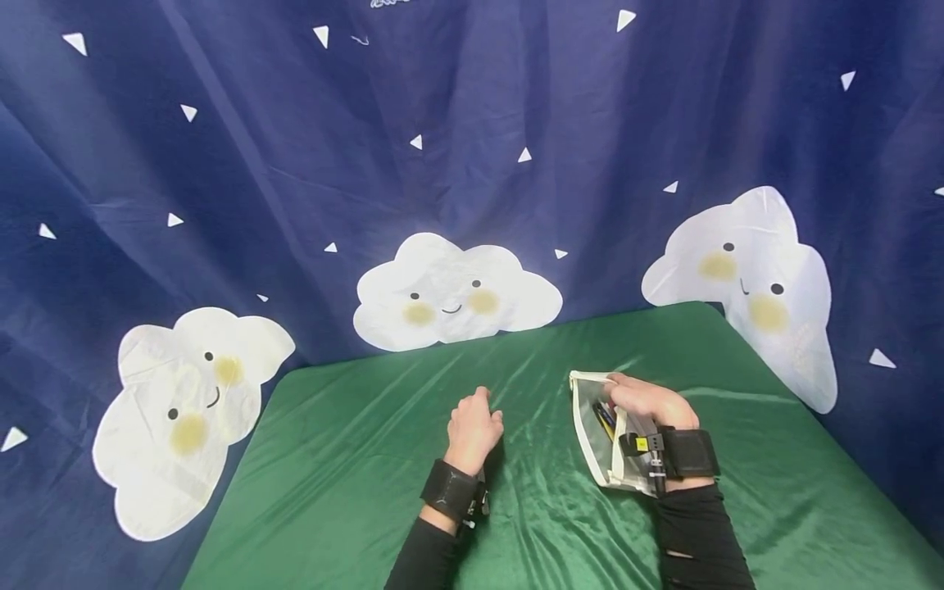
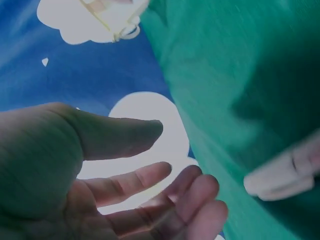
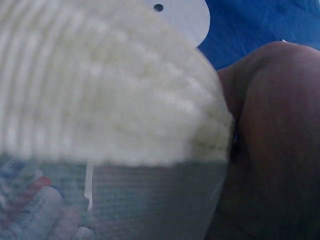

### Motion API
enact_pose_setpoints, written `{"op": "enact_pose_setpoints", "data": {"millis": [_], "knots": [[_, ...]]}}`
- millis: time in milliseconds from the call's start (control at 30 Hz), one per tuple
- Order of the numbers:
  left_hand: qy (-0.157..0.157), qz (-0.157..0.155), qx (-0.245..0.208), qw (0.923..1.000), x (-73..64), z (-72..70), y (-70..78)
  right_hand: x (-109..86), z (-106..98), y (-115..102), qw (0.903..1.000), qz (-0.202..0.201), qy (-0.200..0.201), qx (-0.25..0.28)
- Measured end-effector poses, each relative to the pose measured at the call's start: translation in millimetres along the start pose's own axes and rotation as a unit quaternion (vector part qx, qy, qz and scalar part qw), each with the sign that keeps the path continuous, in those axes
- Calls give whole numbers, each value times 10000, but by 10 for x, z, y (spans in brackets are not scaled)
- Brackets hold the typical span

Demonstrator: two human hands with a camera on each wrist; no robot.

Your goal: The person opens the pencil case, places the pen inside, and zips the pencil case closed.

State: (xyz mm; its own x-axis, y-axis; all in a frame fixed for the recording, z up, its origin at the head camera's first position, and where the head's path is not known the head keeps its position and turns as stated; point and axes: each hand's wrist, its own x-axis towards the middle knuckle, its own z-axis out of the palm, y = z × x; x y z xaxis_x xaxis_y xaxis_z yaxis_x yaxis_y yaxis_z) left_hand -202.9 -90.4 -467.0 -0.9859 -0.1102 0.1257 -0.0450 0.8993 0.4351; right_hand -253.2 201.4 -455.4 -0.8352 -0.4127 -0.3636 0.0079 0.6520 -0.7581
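A pale-edged see-through mesh zip pouch (image 1: 596,467) stands with its mouth spread, pens (image 1: 606,418) and other slim items inside. My right hand (image 1: 652,403) grips its right side near the rim; the fingertips are hidden behind the hand and the pouch. In the right wrist view the blurred zip band (image 3: 115,85) fills the foreground, with white tubes (image 3: 37,212) behind the mesh. To the pouch's left, my left hand (image 1: 472,426) is over the green cloth, holding nothing. Its thumb (image 2: 125,135) is extended and its fingers (image 2: 200,200) are loosely bent.
Green cloth (image 1: 332,475) covers the table. Behind it hangs a dark blue curtain (image 1: 472,98) with white triangles and smiling clouds (image 1: 457,295). A pale blurred shape (image 2: 280,175) enters the left wrist view from the right.
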Motion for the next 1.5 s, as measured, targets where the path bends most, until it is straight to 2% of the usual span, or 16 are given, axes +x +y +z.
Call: {"op": "enact_pose_setpoints", "data": {"millis": [167,267,433,567,767,933,1067,1133,1367,1500], "knots": [[-157,-396,156,9990,18,16,-140,-4,31,47,10000,4,59,78],[-319,-520,100,9981,16,46,-218,-25,47,56,9999,15,70,72],[-551,-595,5,9967,16,94,-314,-33,54,43,10000,29,20,-82],[-421,-536,-88,9976,28,96,-356,-9,34,27,9999,70,11,-136],[-187,-656,-219,9974,22,100,-365,0,16,8,9997,242,-22,-72],[-69,-744,-226,9969,20,122,-352,-8,12,-1,9998,167,-41,-135],[-24,-684,-288,9972,15,131,-341,-3,9,-15,9999,88,-34,-124],[-57,-650,-311,9974,3,126,-333,1,13,-9,9999,89,-28,-112],[-562,-508,-193,9969,-28,54,-280,-3,16,7,9999,126,-56,-55],[-600,-457,-203,9969,-23,32,-254,-5,7,3,9998,151,-58,108]]}}
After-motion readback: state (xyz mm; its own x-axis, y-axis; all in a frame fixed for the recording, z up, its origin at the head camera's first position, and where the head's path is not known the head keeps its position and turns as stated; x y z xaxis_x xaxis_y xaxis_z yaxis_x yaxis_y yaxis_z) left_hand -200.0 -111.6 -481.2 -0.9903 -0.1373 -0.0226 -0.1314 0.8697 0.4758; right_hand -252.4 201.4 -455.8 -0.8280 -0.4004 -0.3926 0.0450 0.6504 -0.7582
